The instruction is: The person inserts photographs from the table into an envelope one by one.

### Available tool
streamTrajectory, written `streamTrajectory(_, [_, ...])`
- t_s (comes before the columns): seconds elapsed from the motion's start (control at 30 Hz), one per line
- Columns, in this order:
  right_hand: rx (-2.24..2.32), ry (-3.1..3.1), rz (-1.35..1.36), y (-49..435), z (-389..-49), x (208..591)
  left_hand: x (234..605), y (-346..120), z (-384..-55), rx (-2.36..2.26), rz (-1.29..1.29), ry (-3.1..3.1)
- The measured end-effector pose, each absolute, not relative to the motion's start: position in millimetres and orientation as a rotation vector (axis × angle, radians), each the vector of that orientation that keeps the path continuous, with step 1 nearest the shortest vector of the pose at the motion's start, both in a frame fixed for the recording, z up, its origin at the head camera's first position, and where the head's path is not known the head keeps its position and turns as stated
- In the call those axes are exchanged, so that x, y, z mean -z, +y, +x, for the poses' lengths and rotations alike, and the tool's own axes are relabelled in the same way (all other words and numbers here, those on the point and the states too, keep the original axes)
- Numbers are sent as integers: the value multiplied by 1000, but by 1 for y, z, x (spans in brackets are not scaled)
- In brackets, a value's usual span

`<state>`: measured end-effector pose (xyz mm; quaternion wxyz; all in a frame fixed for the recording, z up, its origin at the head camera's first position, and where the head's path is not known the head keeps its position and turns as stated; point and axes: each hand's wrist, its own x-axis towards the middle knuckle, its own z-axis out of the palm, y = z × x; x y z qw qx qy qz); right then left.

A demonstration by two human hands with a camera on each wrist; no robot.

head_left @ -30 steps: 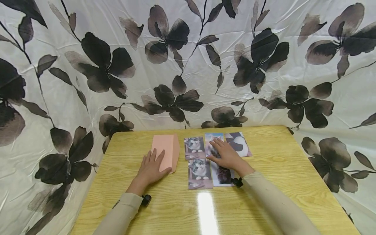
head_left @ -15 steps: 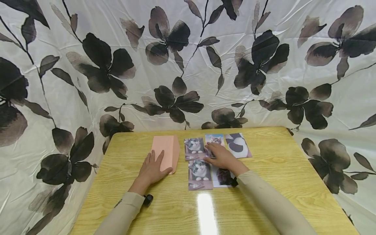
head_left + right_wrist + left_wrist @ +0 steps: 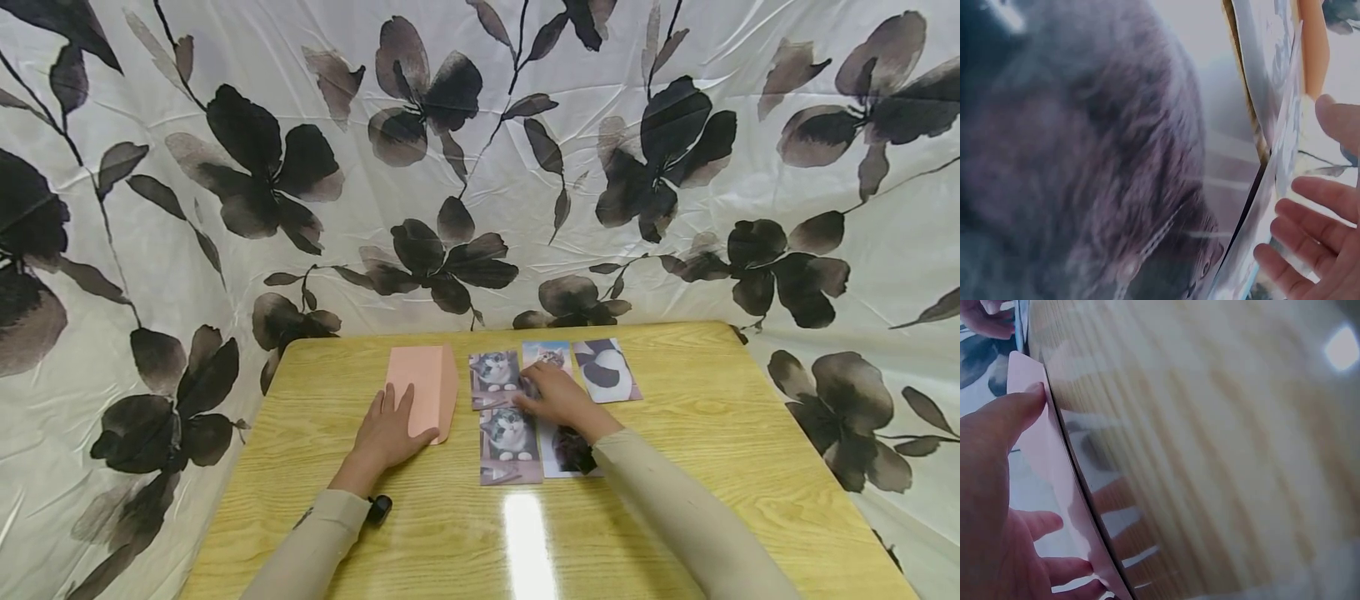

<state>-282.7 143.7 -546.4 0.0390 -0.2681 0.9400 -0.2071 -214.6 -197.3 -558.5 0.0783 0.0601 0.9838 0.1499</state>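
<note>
My left hand (image 3: pixel 387 435) lies with fingers spread over the lower part of a pink envelope (image 3: pixel 422 371), and the thumb rests near its flap side. In the left wrist view the thumb and fingertips touch the envelope (image 3: pixel 1050 440). My right hand (image 3: pixel 558 393) is over a kitten photo card (image 3: pixel 547 347) in the back row, its fingers slightly bent and grasping nothing. The right wrist view shows those fingers at the cards' edges; contact is hard to tell. Below my right wrist, a dark-animal photo card (image 3: pixel 557 458) is partly covered by the arm.
Two matching cat photo cards, the back one (image 3: pixel 491 367) and the front one (image 3: pixel 510 473), lie left of my right hand. A black-and-white animal photo card (image 3: pixel 609 375) lies to its right. The wooden table (image 3: pixel 690 417) meets a floral cloth (image 3: pixel 480 250) behind.
My right hand has slid a little left and toward me across the kitten card, uncovering more of its top. The left hand stays on the envelope.
</note>
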Motion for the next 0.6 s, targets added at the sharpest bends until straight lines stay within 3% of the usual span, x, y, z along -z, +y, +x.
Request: streamTrajectory(0.6, [680,2954,-571,130,-287,553,560,-193,-220,-470,122,2940])
